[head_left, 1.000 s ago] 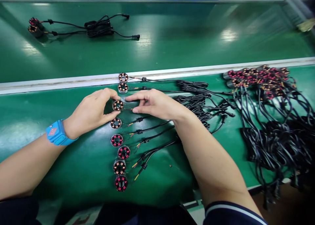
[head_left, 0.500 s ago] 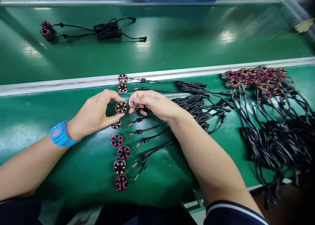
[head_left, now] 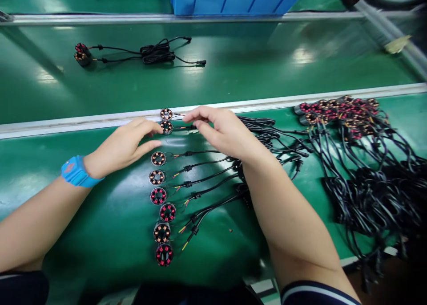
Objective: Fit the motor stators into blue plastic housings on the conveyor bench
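Fingers and thumb of our left hand point(head_left: 122, 141) stand apart just beside a round, copper-coiled metal ring point(head_left: 166, 127), second from the far end; our right hand point(head_left: 222, 129) curls over its thin black cable point(head_left: 191, 128), whether gripping we cannot tell. We judge the step as taking hold, next needing a gentle pinch.

Eight coil rings point(head_left: 158, 154) in a column; two hands point(head_left: 122, 145); one bin point(head_left: 238, 3).
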### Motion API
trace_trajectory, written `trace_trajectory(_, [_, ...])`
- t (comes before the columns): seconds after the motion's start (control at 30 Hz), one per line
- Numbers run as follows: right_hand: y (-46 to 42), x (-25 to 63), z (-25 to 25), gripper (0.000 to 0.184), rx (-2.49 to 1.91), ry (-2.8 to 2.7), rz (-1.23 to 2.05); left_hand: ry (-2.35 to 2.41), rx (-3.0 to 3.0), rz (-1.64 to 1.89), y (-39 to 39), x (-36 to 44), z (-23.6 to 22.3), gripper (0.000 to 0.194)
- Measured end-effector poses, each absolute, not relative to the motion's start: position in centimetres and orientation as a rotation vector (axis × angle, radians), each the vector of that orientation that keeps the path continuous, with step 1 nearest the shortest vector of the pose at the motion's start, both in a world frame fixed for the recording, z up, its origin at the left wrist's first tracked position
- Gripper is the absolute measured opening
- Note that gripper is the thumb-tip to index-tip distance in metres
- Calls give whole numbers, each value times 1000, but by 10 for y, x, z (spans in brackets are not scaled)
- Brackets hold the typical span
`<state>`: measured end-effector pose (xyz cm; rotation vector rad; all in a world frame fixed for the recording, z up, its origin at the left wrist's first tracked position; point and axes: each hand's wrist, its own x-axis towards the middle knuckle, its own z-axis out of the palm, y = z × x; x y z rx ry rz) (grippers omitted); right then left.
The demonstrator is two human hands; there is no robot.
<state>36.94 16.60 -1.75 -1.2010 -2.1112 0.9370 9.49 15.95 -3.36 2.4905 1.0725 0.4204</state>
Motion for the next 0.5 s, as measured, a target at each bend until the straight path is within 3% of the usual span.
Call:
trace_trajectory(0.23, [180, 356, -40, 49, -1072, -2341, 921, 1125, 2600, 439, 174, 110, -61, 28])
trace_trajectory(0.37, [178, 349, -53, 47, -1041, -2291, 1008, 1111, 2587, 521, 168, 110, -65, 15])
trace_trajectory(0.5, [176, 350, -51, 37, -1111, -2229, 1101, 1194, 2586, 646, 162, 108, -60, 17])
